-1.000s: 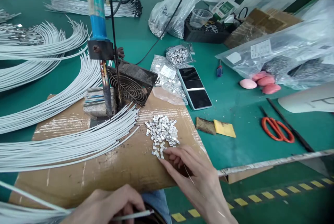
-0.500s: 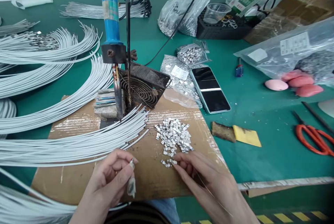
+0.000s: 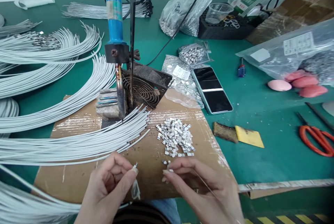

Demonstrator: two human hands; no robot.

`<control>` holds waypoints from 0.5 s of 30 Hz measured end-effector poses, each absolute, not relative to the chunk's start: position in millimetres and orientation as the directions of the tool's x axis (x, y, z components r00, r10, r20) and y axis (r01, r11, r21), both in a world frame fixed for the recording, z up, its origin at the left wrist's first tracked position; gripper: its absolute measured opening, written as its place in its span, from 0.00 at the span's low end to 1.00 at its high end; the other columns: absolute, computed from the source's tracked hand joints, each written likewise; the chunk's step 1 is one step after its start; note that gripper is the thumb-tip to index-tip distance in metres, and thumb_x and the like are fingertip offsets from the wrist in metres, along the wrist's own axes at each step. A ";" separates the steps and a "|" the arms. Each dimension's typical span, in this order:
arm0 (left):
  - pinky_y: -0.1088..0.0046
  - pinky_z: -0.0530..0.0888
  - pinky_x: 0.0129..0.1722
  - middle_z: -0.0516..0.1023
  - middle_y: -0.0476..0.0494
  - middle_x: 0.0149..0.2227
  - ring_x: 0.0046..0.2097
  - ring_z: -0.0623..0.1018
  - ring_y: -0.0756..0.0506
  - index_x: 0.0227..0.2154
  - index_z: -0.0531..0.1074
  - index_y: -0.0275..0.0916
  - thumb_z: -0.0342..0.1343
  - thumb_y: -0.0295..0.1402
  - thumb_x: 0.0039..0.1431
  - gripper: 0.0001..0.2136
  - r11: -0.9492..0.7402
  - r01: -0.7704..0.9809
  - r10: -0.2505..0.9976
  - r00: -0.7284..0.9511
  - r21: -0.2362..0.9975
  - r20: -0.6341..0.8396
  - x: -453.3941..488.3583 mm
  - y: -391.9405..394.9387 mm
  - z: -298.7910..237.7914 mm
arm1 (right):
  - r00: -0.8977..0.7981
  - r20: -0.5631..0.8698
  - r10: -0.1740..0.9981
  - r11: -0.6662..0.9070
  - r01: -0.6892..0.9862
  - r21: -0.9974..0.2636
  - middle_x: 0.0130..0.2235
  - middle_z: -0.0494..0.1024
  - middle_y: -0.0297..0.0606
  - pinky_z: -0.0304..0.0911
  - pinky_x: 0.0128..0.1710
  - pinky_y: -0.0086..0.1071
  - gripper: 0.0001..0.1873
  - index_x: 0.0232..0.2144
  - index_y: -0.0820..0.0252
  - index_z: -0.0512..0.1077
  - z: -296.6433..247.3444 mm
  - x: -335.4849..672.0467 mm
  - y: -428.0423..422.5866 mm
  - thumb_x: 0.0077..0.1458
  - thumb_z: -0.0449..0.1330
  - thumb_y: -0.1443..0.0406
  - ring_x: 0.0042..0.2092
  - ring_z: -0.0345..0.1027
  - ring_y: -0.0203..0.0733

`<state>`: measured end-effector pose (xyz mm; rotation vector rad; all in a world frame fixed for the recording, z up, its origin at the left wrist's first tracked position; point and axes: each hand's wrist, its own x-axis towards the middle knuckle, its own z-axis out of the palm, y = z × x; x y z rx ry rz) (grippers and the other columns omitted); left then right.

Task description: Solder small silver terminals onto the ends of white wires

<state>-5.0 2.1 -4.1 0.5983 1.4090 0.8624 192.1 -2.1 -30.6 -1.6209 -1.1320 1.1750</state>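
Observation:
My left hand (image 3: 112,178) is closed, thumb and forefinger pinching a white cable whose stripped tip (image 3: 135,164) sticks up past the fingers. A crumpled translucent scrap (image 3: 135,190) hangs below that thumb. My right hand (image 3: 200,185) pinches a small metal terminal (image 3: 171,170) between thumb and forefinger. A thin pale strand (image 3: 203,180) runs across the right hand. Just beyond it lies a loose pile of small metal terminals (image 3: 175,135) on the cardboard sheet (image 3: 146,168). A fanned bundle of white cables (image 3: 86,144) rests to the left of the pile.
A blue soldering iron (image 3: 114,18) stands upright in a clamp, its tip down at the cable bundle. Behind it leans a black fan (image 3: 146,85). Rightward are a phone (image 3: 212,90), a yellow sponge (image 3: 249,136), orange-handled scissors (image 3: 315,138) and a small screwdriver (image 3: 241,69).
My right hand has drawn back from the pile toward my left hand, with a terminal in its fingertips. The left hand keeps its pinch and sits slightly lower and further right.

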 end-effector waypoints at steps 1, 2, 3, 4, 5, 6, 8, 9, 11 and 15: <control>0.80 0.50 0.22 0.65 0.59 0.18 0.22 0.55 0.57 0.26 0.73 0.37 0.73 0.56 0.47 0.26 0.577 -0.147 0.805 -0.063 0.803 -0.590 -4.3 2.1 -3.2 | 0.179 -0.258 0.949 -0.283 0.134 -0.950 0.26 0.85 0.34 0.76 0.28 0.25 0.08 0.30 0.55 0.81 -28.2 184.6 -0.9 0.52 0.73 0.59 0.26 0.81 0.41; 0.80 0.50 0.22 0.65 0.59 0.18 0.22 0.55 0.57 0.25 0.73 0.37 0.74 0.56 0.46 0.26 0.581 -0.140 0.802 -0.071 0.802 -0.593 -3.7 2.1 -2.4 | 0.183 -0.274 0.944 -0.293 0.087 -0.952 0.25 0.84 0.34 0.75 0.27 0.26 0.07 0.31 0.56 0.81 -26.6 177.4 0.6 0.54 0.73 0.59 0.25 0.79 0.40; 0.79 0.51 0.22 0.66 0.58 0.18 0.22 0.56 0.56 0.25 0.74 0.36 0.74 0.56 0.46 0.26 0.585 -0.137 0.798 -0.075 0.799 -0.598 -3.4 2.1 -1.5 | 0.166 -0.274 0.947 -0.287 0.055 -0.956 0.25 0.83 0.34 0.73 0.26 0.26 0.06 0.31 0.56 0.82 -25.6 170.7 2.1 0.55 0.72 0.60 0.25 0.77 0.38; 0.79 0.52 0.22 0.66 0.58 0.18 0.22 0.57 0.56 0.24 0.74 0.36 0.74 0.57 0.45 0.27 0.588 -0.139 0.796 -0.075 0.797 -0.600 -3.2 2.2 -0.8 | 0.135 -0.264 0.955 -0.271 0.033 -0.962 0.25 0.82 0.34 0.71 0.26 0.25 0.05 0.31 0.56 0.83 -25.2 165.0 3.7 0.57 0.71 0.61 0.25 0.75 0.37; 0.79 0.54 0.23 0.67 0.57 0.18 0.23 0.58 0.56 0.24 0.75 0.36 0.75 0.57 0.44 0.27 0.589 -0.142 0.795 -0.073 0.796 -0.602 -3.2 2.2 -0.2 | 0.091 -0.245 0.965 -0.247 0.014 -0.969 0.26 0.81 0.34 0.69 0.26 0.25 0.05 0.31 0.56 0.85 -25.3 160.4 5.1 0.58 0.70 0.62 0.25 0.73 0.36; 0.79 0.55 0.23 0.67 0.57 0.18 0.23 0.59 0.55 0.23 0.75 0.36 0.75 0.57 0.43 0.27 0.589 -0.146 0.795 -0.070 0.795 -0.602 -3.3 2.1 0.2 | 0.037 -0.222 0.974 -0.222 -0.010 -0.975 0.26 0.81 0.34 0.67 0.26 0.25 0.06 0.31 0.55 0.86 -25.6 156.8 6.3 0.59 0.69 0.63 0.26 0.72 0.35; 0.78 0.57 0.24 0.67 0.56 0.18 0.23 0.59 0.55 0.23 0.76 0.36 0.75 0.56 0.43 0.26 0.583 -0.149 0.799 -0.068 0.798 -0.597 -3.7 1.7 0.8 | -0.065 -0.194 0.979 -0.199 -0.080 -0.977 0.28 0.81 0.35 0.65 0.27 0.25 0.07 0.34 0.52 0.88 -26.3 152.5 7.7 0.59 0.68 0.65 0.27 0.70 0.35; 0.78 0.58 0.24 0.68 0.56 0.18 0.23 0.59 0.54 0.23 0.76 0.36 0.75 0.56 0.43 0.26 0.579 -0.148 0.803 -0.067 0.802 -0.592 -4.0 1.4 1.0 | -0.101 -0.193 0.976 -0.204 -0.117 -0.972 0.29 0.81 0.35 0.64 0.27 0.25 0.07 0.35 0.51 0.89 -26.5 151.4 8.0 0.60 0.68 0.65 0.28 0.70 0.35; 0.78 0.60 0.24 0.68 0.56 0.18 0.23 0.60 0.54 0.22 0.76 0.37 0.75 0.56 0.44 0.25 0.573 -0.143 0.808 -0.063 0.807 -0.585 -4.5 0.8 1.3 | -0.135 -0.201 0.970 -0.222 -0.170 -0.960 0.29 0.80 0.36 0.63 0.28 0.25 0.08 0.37 0.49 0.89 -26.5 150.7 8.1 0.60 0.69 0.65 0.29 0.69 0.35; 0.78 0.60 0.24 0.68 0.55 0.18 0.23 0.60 0.54 0.22 0.76 0.37 0.75 0.56 0.44 0.25 0.575 -0.134 0.810 -0.049 0.807 -0.585 -5.2 0.2 2.7 | -0.147 -0.235 0.961 -0.261 -0.199 -0.945 0.28 0.78 0.35 0.59 0.27 0.26 0.07 0.38 0.48 0.89 -24.8 151.9 7.8 0.59 0.70 0.65 0.28 0.65 0.34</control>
